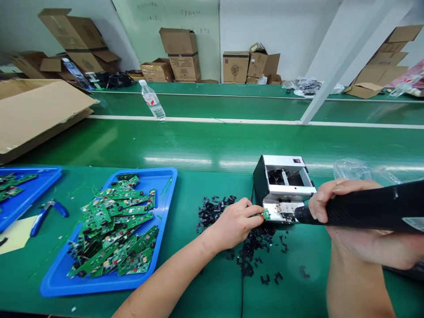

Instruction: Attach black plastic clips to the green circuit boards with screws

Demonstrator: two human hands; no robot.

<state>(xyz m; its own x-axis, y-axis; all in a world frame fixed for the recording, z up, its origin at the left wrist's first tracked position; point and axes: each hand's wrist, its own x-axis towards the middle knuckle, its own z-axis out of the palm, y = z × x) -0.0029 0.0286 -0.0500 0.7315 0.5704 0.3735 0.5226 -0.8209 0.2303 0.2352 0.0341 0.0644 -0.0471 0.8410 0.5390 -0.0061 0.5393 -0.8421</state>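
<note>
My left hand (232, 224) reaches to the front of a small black-and-silver screw feeder (288, 190) and pinches a small green circuit board (266, 214) by its edge. In my right hand (371, 247) lies a thick black electric screwdriver (364, 205), held nearly level. Its tip points left, at the metal front ledge of the feeder beside the board. Whether the tip touches a screw there is hidden. Small black plastic clips (213, 212) are heaped around and below my left hand.
A blue tray (165, 229) piled with green circuit boards stands to the left. Beyond it are blue-handled cutters (39, 221) and another blue tray (29, 198). A black cable (242, 282) runs toward the front edge. A water bottle (152, 100) and cardboard boxes (183, 59) stand behind.
</note>
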